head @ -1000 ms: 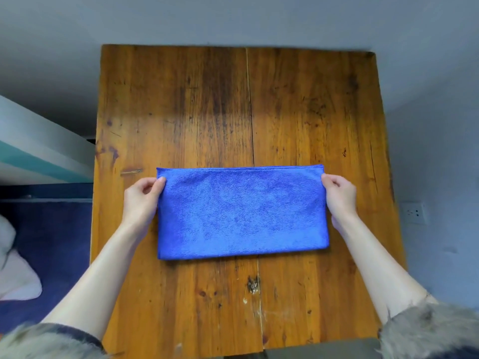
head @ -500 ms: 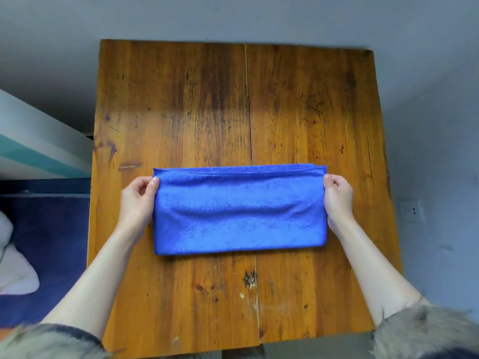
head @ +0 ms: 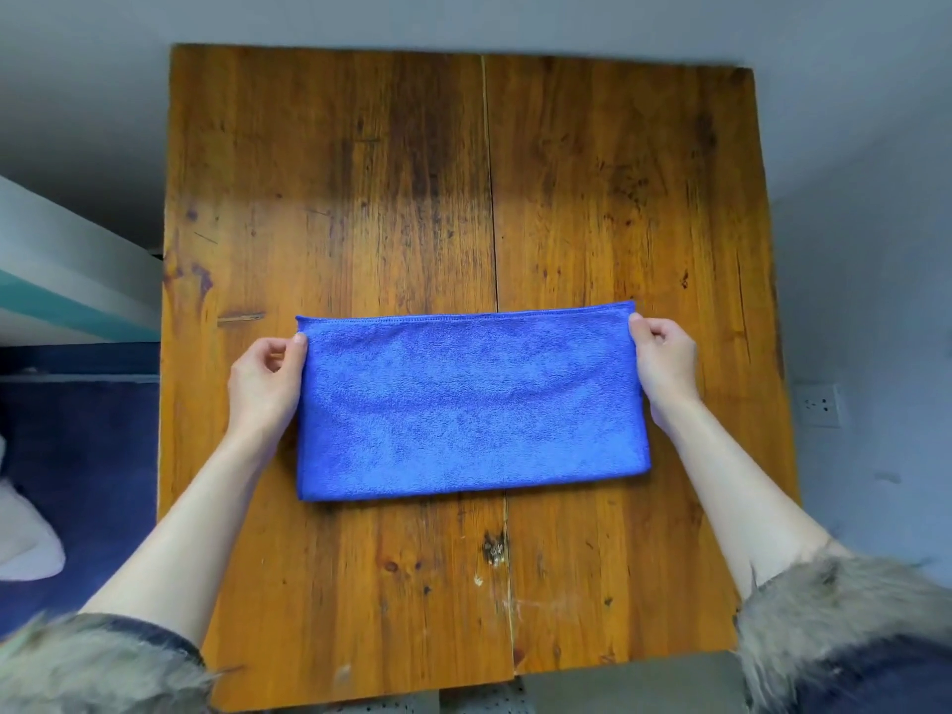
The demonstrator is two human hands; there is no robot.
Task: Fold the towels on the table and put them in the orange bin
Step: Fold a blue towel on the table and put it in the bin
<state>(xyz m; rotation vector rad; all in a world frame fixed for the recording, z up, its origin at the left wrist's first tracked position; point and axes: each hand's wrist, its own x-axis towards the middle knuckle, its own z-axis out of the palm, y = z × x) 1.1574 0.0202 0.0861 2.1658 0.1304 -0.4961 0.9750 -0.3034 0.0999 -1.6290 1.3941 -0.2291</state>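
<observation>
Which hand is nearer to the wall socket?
The right hand. It pinches the blue towel at its far right corner, on the socket's side; the left hand pinches the far left corner.

a worn orange-brown wooden plank table (head: 592, 198) stands against grey walls (head: 876, 249), with a white wall socket (head: 819, 404) at right and dark blue floor (head: 77, 456) at left

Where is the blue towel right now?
In the head view, the blue towel lies folded flat on the wooden table, near centre, between the left hand and right hand.
</observation>
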